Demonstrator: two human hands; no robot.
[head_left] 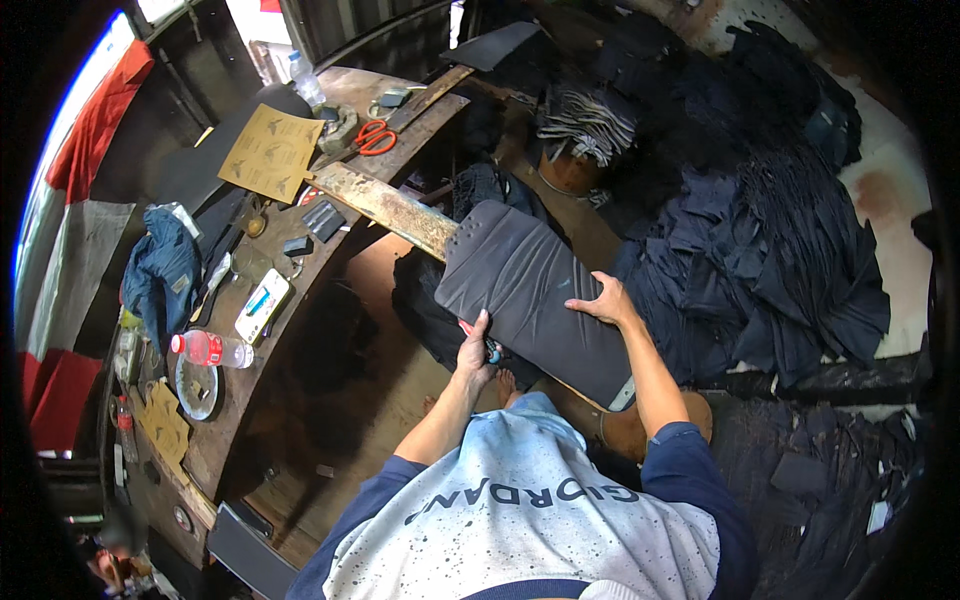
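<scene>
A board covered with dark grey fabric (520, 285) slants across the middle in front of me, its cloth wrinkled in diagonal folds. My left hand (477, 350) is closed at the board's near left edge, thumb up against the cloth. A small tool with red and teal parts (492, 350) shows in its fingers; its exact kind is hidden. My right hand (606, 302) rests on the fabric near the right edge, thumb and forefinger spread apart. A worn wooden plank (385, 207) runs from the workbench to the far end of the covered board.
The curved workbench (285, 345) at left carries orange-handled scissors (375, 138), brown sandpaper (270, 152), a phone (264, 306), and a plastic bottle (212, 350) by a round dish (199, 390). Dark cloth heaps (745, 265) cover the right side. A stool (690, 412) is beside me.
</scene>
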